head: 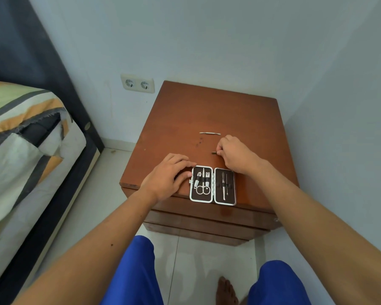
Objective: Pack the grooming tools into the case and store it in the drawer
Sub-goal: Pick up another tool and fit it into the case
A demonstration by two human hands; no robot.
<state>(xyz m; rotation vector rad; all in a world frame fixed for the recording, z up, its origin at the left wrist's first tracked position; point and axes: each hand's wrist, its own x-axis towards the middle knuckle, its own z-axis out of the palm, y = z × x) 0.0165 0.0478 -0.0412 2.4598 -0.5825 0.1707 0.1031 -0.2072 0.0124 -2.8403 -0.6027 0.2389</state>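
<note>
The open brown, white-rimmed grooming case (213, 185), at the nightstand's (174, 119) near edge in mid-frame, already holds scissors, clippers and slim picks. A flat silver file (209, 133) lies loose above it. The right hand (234, 154) pinches a small dark tool (213, 153); the left hand (171, 175) rests flat-fingered against the case's left edge. Closing and the drawer remain.

The grooming case (213, 185) lies open flat at the front edge of the wooden drawer cabinet (178, 119), with scissors (203, 186) strapped in its left half and slim tools in its right. A thin metal file (209, 133) lies loose farther back, well apart from the case.
</note>
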